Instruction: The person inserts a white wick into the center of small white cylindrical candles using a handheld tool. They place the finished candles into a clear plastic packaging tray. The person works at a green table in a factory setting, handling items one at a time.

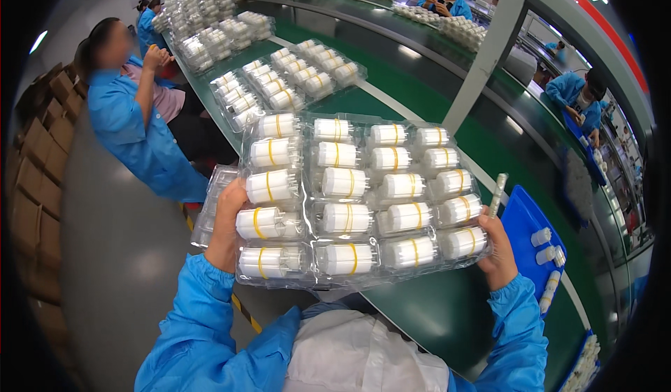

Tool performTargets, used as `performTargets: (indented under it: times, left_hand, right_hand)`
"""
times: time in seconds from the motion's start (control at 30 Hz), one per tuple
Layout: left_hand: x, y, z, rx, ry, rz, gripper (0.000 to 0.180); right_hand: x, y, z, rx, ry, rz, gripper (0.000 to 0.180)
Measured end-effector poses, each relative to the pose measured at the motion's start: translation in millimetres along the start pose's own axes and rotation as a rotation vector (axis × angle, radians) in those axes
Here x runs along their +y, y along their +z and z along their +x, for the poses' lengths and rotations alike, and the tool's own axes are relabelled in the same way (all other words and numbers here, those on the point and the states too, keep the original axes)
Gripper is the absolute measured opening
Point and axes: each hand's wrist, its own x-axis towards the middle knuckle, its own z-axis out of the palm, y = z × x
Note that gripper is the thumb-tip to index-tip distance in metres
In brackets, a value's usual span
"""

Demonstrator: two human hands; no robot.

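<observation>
A clear plastic blister tray (391, 277) is held up in front of me, tilted, by its left and right ends. Its pockets carry several bundles of white tubes (340, 155), each bundle bound with yellow bands and showing thin pins at one end. My left hand (227, 226) is closed around the left edge. My right hand (498, 247) is closed on the right edge near the lower corner. A thin, pale, clear-looking stick (498, 195) rises beside the right fingers; whether they hold it too, I cannot tell. Another clear plastic piece (212, 209) shows behind my left hand.
Filled trays (307, 70) lie along the green conveyor belt (391, 56), with stacked trays (199, 8) at its far left. A blue bin (524, 217) holding loose white pieces stands at right, beside a metal post (482, 63). A co-worker (143, 126) sits at left; cardboard boxes (42, 154) line the wall.
</observation>
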Motion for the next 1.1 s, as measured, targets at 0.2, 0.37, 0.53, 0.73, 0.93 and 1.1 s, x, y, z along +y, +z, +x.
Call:
performTargets:
  times: [0.2, 0.37, 0.53, 0.73, 0.93, 1.1]
  left_hand:
    - [27.8, -15.3, 13.1, -0.02, 0.049, -0.02, 0.039]
    - [72.1, -32.7, 26.3, -0.082, 0.144, 0.087, 0.041]
    - [104.6, -74.6, 61.1, -0.051, 0.318, 0.212, 0.038]
    - [113.2, -131.3, 170.2, 0.029, 0.561, 0.268, 0.035]
    - [94.1, -166.3, 279.2, 0.269, 0.692, 0.244, 0.019]
    - [60.4, -171.0, 315.4, 0.435, 0.762, 0.362, 0.02]
  right_hand:
    - [-19.7, 46.9, 10.3, 0.061, -0.076, -0.011, 0.025]
    - [-36.3, 87.6, 32.1, 0.004, -0.134, -0.068, 0.027]
    - [-57.7, 144.6, 123.0, -0.148, -0.119, -0.109, 0.034]
    - [-79.3, 192.7, 286.8, -0.304, -0.201, -0.097, 0.039]
    - [-90.1, 214.0, 429.3, -0.215, -0.171, -0.053, 0.042]
    - [-62.2, 205.2, 493.4, -0.105, -0.212, -0.145, 0.044]
